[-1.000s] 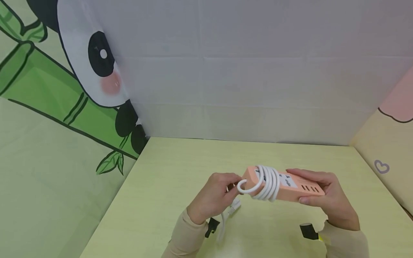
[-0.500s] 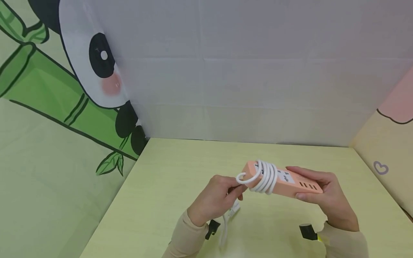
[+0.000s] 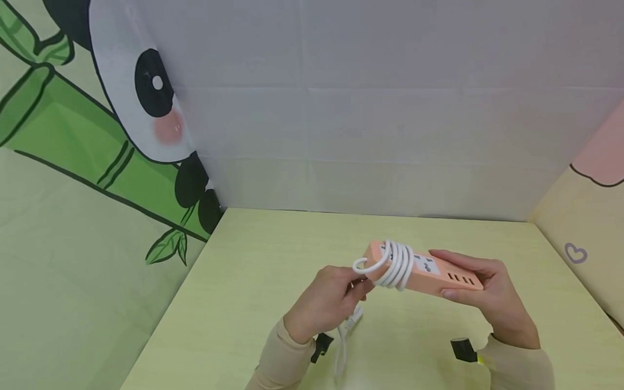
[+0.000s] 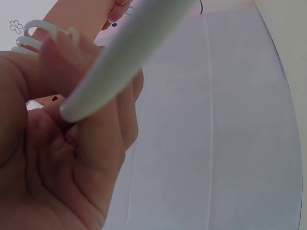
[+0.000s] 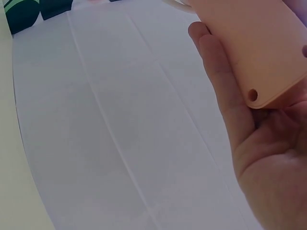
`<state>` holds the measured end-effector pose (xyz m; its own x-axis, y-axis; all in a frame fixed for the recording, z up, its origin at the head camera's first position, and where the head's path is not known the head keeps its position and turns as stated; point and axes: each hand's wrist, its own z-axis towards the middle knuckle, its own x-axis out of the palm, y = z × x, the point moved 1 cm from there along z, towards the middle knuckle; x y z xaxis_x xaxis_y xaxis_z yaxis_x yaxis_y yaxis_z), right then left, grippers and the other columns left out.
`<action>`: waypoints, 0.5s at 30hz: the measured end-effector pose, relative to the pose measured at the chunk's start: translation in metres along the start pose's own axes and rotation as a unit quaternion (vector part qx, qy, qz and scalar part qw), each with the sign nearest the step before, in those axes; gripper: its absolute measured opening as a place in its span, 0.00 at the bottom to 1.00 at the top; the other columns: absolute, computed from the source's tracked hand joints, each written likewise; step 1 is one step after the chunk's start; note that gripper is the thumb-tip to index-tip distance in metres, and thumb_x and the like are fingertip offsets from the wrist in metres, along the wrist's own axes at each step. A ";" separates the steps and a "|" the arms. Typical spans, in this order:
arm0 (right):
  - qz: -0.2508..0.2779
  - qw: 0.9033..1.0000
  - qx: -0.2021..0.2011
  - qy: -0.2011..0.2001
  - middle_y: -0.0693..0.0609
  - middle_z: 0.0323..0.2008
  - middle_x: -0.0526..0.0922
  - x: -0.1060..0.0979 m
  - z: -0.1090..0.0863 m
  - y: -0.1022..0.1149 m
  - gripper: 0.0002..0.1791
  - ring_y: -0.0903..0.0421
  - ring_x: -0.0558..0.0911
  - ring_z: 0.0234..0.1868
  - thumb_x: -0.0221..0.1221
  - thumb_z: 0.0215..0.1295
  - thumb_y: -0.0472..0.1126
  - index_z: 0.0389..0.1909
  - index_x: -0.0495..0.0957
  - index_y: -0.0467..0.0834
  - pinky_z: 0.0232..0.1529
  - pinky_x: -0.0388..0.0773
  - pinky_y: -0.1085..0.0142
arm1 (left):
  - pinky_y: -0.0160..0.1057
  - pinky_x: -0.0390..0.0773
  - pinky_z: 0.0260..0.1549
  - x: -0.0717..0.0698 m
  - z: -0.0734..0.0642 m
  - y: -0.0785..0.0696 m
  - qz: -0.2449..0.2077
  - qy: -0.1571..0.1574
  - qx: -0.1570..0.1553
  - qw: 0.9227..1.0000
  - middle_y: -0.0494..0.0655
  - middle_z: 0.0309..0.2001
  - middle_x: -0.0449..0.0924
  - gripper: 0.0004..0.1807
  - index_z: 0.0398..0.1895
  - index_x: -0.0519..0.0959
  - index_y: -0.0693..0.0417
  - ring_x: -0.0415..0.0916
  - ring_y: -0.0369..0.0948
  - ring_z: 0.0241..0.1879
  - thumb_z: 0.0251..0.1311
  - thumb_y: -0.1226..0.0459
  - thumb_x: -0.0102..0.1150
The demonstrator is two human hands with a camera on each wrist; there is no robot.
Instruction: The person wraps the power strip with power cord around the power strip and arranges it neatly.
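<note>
A peach power strip (image 3: 425,281) is held up over the table, its far left end wrapped in several turns of white cord (image 3: 398,266). My right hand (image 3: 502,297) grips the strip's right end beside the USB slots, thumb on the near side; the right wrist view shows the strip's flat underside (image 5: 259,48) against the fingers. At the left end, my left hand (image 3: 325,300) pinches the cord with curled fingers. The cord (image 4: 127,62) crosses those fingers, large and blurred, in the left wrist view. Below this hand hangs the white plug (image 3: 354,318), partly hidden by it.
A pale yellow table (image 3: 273,244) lies beneath both hands. Behind it stands a plain light grey wall panel (image 3: 380,119), with a panda-and-bamboo printed panel (image 3: 97,135) on the left and a cream and pink one (image 3: 575,216) on the right. Dark wrist-camera mounts (image 3: 464,350) stick out by the sleeves.
The power strip has risen slightly and shifted left, its left end tilting up. My left fingers have moved a little right, under that end. The plug has shifted slightly.
</note>
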<state>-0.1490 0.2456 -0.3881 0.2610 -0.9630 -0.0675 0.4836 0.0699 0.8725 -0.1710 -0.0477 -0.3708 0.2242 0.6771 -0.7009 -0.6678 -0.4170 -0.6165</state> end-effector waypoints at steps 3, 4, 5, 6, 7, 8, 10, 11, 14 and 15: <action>-0.010 1.000 0.001 -0.005 0.50 0.53 0.87 0.002 0.000 0.000 0.32 0.61 0.84 0.44 0.58 0.53 0.13 0.63 0.72 0.26 0.39 0.82 0.70 | 0.25 0.68 0.21 0.001 0.000 0.000 0.006 0.007 -0.012 1.000 0.40 0.23 0.75 0.07 0.32 0.80 0.53 0.64 0.27 0.18 0.71 0.67 0.58; -0.019 1.000 0.008 -0.006 0.51 0.53 0.87 0.002 0.000 0.000 0.32 0.61 0.84 0.44 0.58 0.53 0.14 0.63 0.72 0.26 0.39 0.82 0.70 | 0.25 0.68 0.21 0.001 0.000 0.000 0.006 0.010 -0.016 1.000 0.39 0.22 0.74 0.07 0.32 0.80 0.54 0.64 0.26 0.17 0.71 0.67 0.58; -0.027 0.999 0.017 -0.009 0.53 0.52 0.87 0.002 0.000 0.000 0.32 0.62 0.84 0.44 0.59 0.54 0.15 0.63 0.72 0.26 0.39 0.82 0.70 | 0.25 0.67 0.20 0.001 0.000 0.000 0.007 0.012 -0.018 1.000 0.38 0.22 0.73 0.07 0.33 0.81 0.54 0.63 0.25 0.16 0.71 0.67 0.57; -0.034 0.999 0.026 -0.012 0.54 0.52 0.88 0.002 0.000 0.000 0.32 0.62 0.84 0.44 0.59 0.54 0.15 0.64 0.72 0.26 0.39 0.82 0.71 | 0.25 0.67 0.20 0.001 0.000 0.000 0.008 0.015 -0.021 1.000 0.38 0.21 0.72 0.06 0.35 0.81 0.53 0.63 0.24 0.15 0.72 0.66 0.57; -0.039 0.999 0.033 -0.013 0.56 0.52 0.87 0.002 0.000 0.000 0.32 0.63 0.84 0.44 0.60 0.54 0.15 0.64 0.72 0.26 0.39 0.82 0.71 | 0.25 0.67 0.20 0.001 0.000 0.000 0.010 0.016 -0.021 1.000 0.37 0.21 0.72 0.05 0.36 0.81 0.53 0.63 0.23 0.14 0.72 0.66 0.57; -0.042 0.998 0.038 -0.014 0.56 0.52 0.87 0.002 0.000 0.000 0.32 0.63 0.84 0.45 0.60 0.55 0.15 0.64 0.71 0.26 0.39 0.82 0.71 | 0.25 0.66 0.20 0.001 0.000 0.000 0.011 0.017 -0.022 1.000 0.37 0.21 0.71 0.05 0.37 0.82 0.54 0.63 0.23 0.13 0.72 0.66 0.57; -0.044 0.998 0.044 -0.014 0.57 0.52 0.87 0.002 0.000 0.000 0.32 0.63 0.84 0.44 0.60 0.55 0.16 0.64 0.71 0.26 0.40 0.82 0.71 | 0.25 0.66 0.19 0.001 0.001 0.000 0.015 0.019 -0.026 0.999 0.36 0.20 0.70 0.06 0.37 0.82 0.53 0.63 0.23 0.13 0.72 0.65 0.57; -0.044 0.998 0.046 -0.015 0.57 0.52 0.87 0.002 0.000 0.000 0.32 0.64 0.84 0.44 0.60 0.55 0.16 0.64 0.71 0.26 0.39 0.82 0.71 | 0.25 0.65 0.19 0.001 0.001 0.000 0.016 0.020 -0.029 0.999 0.36 0.20 0.70 0.07 0.36 0.82 0.53 0.63 0.23 0.13 0.73 0.65 0.57; -0.046 0.997 0.052 -0.017 0.56 0.52 0.87 0.003 0.001 0.000 0.32 0.63 0.84 0.44 0.60 0.56 0.16 0.64 0.71 0.26 0.39 0.82 0.70 | 0.25 0.66 0.19 0.001 0.001 -0.001 0.015 0.026 -0.045 0.999 0.35 0.18 0.68 0.10 0.32 0.81 0.53 0.63 0.25 0.13 0.73 0.63 0.56; -0.047 0.997 0.056 -0.018 0.56 0.53 0.87 0.003 0.001 0.000 0.32 0.63 0.83 0.45 0.60 0.56 0.17 0.64 0.71 0.27 0.39 0.82 0.70 | 0.25 0.67 0.20 0.001 0.000 -0.001 0.015 0.027 -0.051 0.998 0.35 0.17 0.68 0.11 0.30 0.80 0.52 0.63 0.25 0.13 0.73 0.63 0.56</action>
<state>-0.1495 0.2422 -0.3878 0.1869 -0.9729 -0.1359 0.4081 -0.0489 0.9116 -0.1702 -0.0461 -0.3706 0.2458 0.6307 -0.7361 -0.5997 -0.4976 -0.6267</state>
